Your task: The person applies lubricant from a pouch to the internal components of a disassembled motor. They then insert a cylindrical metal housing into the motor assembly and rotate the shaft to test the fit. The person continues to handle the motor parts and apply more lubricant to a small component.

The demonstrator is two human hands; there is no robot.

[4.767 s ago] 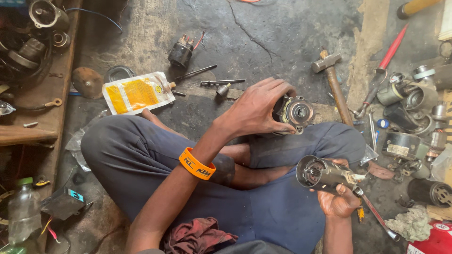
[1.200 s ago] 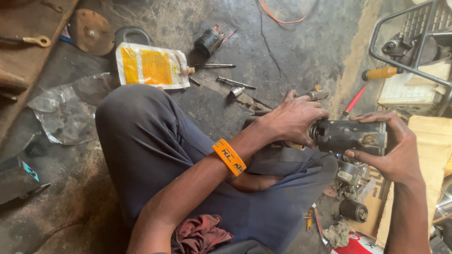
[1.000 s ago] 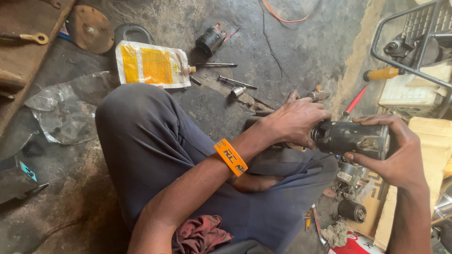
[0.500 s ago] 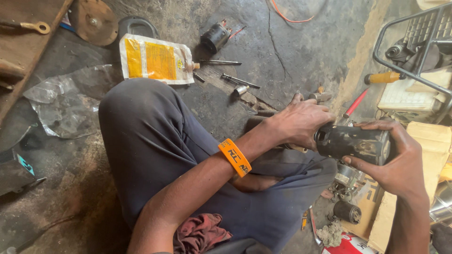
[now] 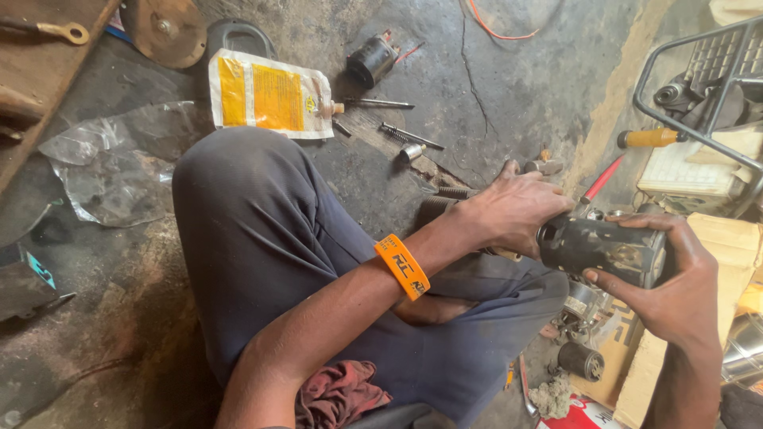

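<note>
Both hands grip a dark metal cylinder (image 5: 606, 250) at 3 o'clock: the left hand (image 5: 517, 210) closed on its end, the right hand (image 5: 675, 290) wrapped underneath. On the cracked concrete floor (image 5: 517, 87), a yellow pouch (image 5: 266, 93) lies at 11 o'clock, with crumpled clear plastic (image 5: 107, 167) at 9.

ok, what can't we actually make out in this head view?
- Left end of the dark metal cylinder housing: covered by the left hand, head view.
- Its far side: wrapped by the right hand.
- Grey wire rack and the parts in it: cut off by the right edge.
- Small metal pins and spring on the floor: too small to identify.
- Wooden board: cut off at the left edge.
</note>
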